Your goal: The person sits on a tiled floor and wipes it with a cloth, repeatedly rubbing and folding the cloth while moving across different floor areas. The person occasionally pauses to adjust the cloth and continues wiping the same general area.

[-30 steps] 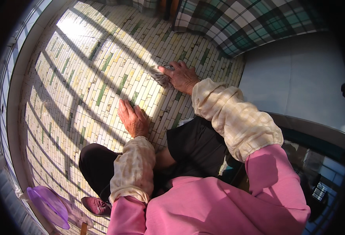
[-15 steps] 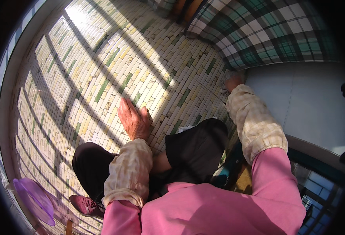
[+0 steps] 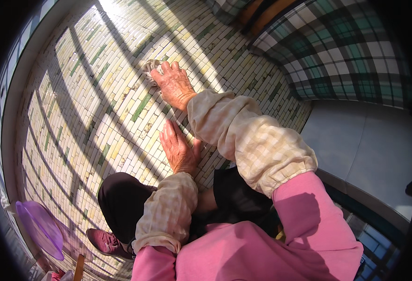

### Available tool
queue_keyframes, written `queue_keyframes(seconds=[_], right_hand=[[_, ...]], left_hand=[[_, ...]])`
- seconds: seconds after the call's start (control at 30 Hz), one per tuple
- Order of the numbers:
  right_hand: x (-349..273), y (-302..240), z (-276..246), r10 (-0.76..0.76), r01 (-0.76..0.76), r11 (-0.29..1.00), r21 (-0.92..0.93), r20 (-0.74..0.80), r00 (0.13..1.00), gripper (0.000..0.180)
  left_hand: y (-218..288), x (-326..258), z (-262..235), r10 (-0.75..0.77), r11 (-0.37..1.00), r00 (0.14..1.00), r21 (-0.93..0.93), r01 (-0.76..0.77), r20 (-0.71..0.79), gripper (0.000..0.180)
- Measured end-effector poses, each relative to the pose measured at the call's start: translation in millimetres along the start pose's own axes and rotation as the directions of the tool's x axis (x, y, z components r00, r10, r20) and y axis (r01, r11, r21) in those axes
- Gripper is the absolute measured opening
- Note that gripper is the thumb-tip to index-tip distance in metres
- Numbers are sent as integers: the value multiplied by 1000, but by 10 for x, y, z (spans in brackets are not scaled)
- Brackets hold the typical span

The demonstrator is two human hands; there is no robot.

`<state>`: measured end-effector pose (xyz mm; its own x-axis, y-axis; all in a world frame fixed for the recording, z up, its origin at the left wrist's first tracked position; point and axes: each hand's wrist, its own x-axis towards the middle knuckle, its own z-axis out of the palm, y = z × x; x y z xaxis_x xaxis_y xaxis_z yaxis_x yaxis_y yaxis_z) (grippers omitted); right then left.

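Observation:
My right hand [image 3: 174, 85] is closed on a greyish-white cloth [image 3: 150, 70], pressing it to the floor. The cloth is bunched up, and much of it is hidden under the fingers. Nearer to me, my left hand [image 3: 180, 147] rests flat on the floor with its fingers stretched out and nothing in it. Beneath both hands lies the floor [image 3: 117, 136], patterned with narrow cream, yellow and green tiles. Beige checked sleeve covers are on both forearms.
Green and white plaid fabric [image 3: 337, 51] hangs at the far right beside a pale flat slab [image 3: 337, 140]. A translucent purple plastic basin [image 3: 40, 229] stands at the left edge. My bent knees and a dark red shoe [image 3: 105, 242] are close by. Barred shadows cross the floor.
My right hand has swept from the right, beside the slab, across to the left with the cloth. My left hand stays flat on the floor. The view has shifted a little.

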<state>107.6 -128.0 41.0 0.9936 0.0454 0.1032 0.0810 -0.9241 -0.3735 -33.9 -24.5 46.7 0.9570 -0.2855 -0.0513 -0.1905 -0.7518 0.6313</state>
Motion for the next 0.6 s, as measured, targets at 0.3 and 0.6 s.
queue_keyframes(seconds=[0.3,0.6], right_hand=[[-207,263,-153,-72,70,989,-132,-8,997,36],[-164,1480,-548,346,-402,819,-409,-206,915,28]], left_hand=[[-74,-8,115,180,976,972,151,-157,-149,75],[-111,-60,168,113,989,988,112,-101,-105,72]])
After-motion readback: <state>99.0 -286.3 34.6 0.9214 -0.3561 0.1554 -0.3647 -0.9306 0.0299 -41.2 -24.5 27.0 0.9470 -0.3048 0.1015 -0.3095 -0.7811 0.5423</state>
